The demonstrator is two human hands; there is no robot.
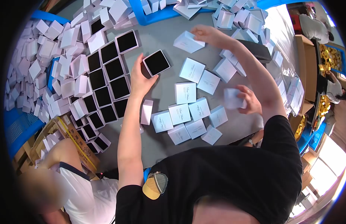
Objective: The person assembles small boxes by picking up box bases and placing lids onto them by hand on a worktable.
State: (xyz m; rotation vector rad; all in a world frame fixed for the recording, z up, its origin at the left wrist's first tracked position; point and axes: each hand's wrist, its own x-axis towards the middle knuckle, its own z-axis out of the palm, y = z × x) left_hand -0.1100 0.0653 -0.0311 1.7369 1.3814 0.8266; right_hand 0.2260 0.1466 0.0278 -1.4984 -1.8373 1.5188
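My left hand [143, 79] grips a small white box base [157, 63] with a black insert, thumb and fingers on its edges. At the upper middle, the fingers of my right hand [204, 34] are closed on the corner of a white box lid [188, 42], held tilted. Rows of white box bases with black inserts [114, 68] lie left of my left hand. Between my arms, several white boxes with printed lids [185, 93] lie on the grey table [161, 91]. A small white box [146, 112] stands beside my left forearm.
Another person's hand [250, 100] holds a blurred white box [233, 99] under my right arm. A watch [251, 142] shows on a wrist lower down. Piles of white boxes [42, 56] and a blue crate [143, 16] edge the table. A person in white [87, 194] is at lower left.
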